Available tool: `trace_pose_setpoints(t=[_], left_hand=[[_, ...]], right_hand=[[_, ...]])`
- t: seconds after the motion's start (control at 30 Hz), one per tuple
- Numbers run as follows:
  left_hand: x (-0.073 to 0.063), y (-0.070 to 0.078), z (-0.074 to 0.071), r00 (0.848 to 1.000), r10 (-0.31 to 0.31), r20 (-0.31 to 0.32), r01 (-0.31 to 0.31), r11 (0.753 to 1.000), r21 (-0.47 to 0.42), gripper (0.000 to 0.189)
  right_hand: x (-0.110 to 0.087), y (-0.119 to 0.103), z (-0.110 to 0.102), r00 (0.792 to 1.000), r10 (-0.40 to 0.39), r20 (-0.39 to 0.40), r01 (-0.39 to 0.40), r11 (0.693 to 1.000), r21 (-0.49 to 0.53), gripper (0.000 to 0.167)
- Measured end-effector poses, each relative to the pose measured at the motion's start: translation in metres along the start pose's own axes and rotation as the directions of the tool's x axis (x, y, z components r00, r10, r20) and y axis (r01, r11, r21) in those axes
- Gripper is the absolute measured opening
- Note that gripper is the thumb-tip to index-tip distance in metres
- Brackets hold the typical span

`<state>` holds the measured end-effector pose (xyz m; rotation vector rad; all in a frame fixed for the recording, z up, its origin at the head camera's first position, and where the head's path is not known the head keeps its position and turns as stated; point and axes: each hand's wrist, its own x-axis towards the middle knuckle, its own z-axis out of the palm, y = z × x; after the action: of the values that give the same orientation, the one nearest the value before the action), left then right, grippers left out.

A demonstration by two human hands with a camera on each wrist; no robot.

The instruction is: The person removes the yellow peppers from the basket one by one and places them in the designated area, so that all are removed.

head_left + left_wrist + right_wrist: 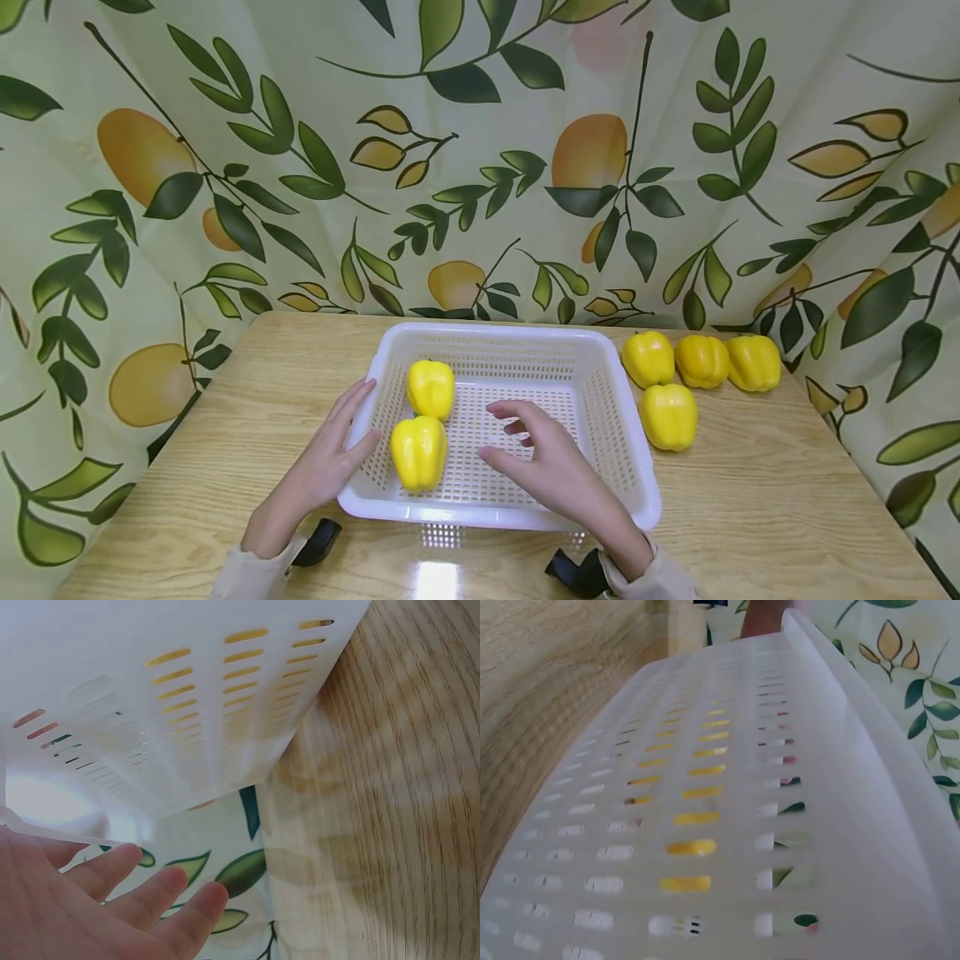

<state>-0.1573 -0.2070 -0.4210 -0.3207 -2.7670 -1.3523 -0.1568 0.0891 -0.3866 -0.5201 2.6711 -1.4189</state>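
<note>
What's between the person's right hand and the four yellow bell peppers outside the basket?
The white plastic basket's right wall separates the right hand from those yellow bell peppers, seen in the head view.

Bright, even light on the pale wood-grain tabletop [757, 492]; the wrist views are dimmer.
In the head view, white glare lies nearer the wearer than the right-hand fingers [517, 408], and small highlights gloss the two yellow bell peppers [417, 454] between both hands' fingers. In the left wrist view, the perforated white plastic basket [210, 712] glares just above the shaded left-hand fingers [199, 915]; the right wrist view looks hazy and soft.
</note>
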Motion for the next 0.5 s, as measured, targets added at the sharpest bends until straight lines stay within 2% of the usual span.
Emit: trace_pose_setpoints(t=[0.17,0.5], left_hand=[[0.001,0.0,0.0,1.0,-0.001,0.0,0.001,1.0,0.002,0.068],[0.0,0.001,0.0,1.0,-0.006,-0.001,0.006,1.0,0.014,0.068]], right_hand=[[0.004,-0.004,0.009,1.0,-0.008,0.006,0.008,0.999,-0.031,0.048],[0.012,-0.01,0.027,0.997,-0.015,0.073,0.019,0.998,-0.054,0.054]])
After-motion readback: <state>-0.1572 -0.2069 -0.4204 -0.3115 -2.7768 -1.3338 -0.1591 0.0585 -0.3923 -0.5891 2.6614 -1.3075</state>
